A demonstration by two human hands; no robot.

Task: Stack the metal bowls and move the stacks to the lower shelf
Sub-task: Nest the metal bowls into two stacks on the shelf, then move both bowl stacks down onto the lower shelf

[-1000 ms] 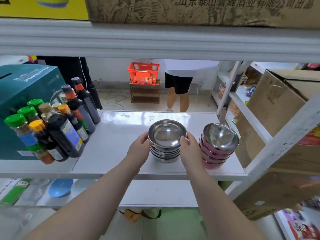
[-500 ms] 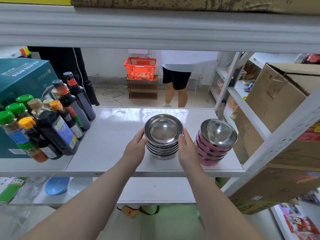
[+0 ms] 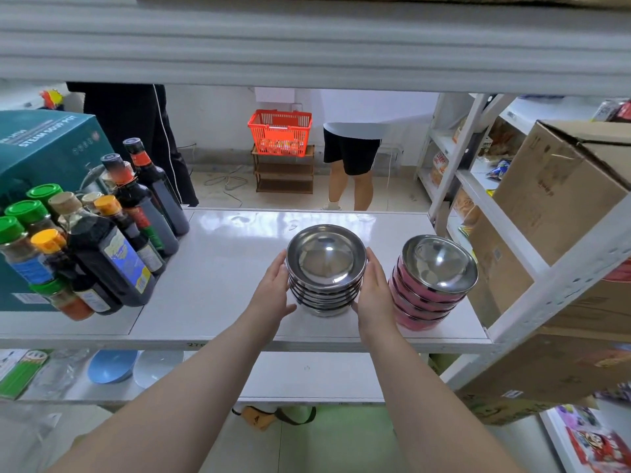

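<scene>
Your stack of plain steel bowls (image 3: pixel 325 273) sits on the white middle shelf (image 3: pixel 218 288), clasped between your palms: your left hand (image 3: pixel 273 291) presses its left side, your right hand (image 3: pixel 374 295) its right, fingers (image 3: pixel 370 264) curved around the rims. Just beyond your right-hand fingers stands the pink-sided bowl stack (image 3: pixel 431 285), leaning slightly. Well left of your left fingers cluster the sauce bottles (image 3: pixel 112 247). Beneath your wrists runs the lower shelf (image 3: pixel 307 377).
</scene>
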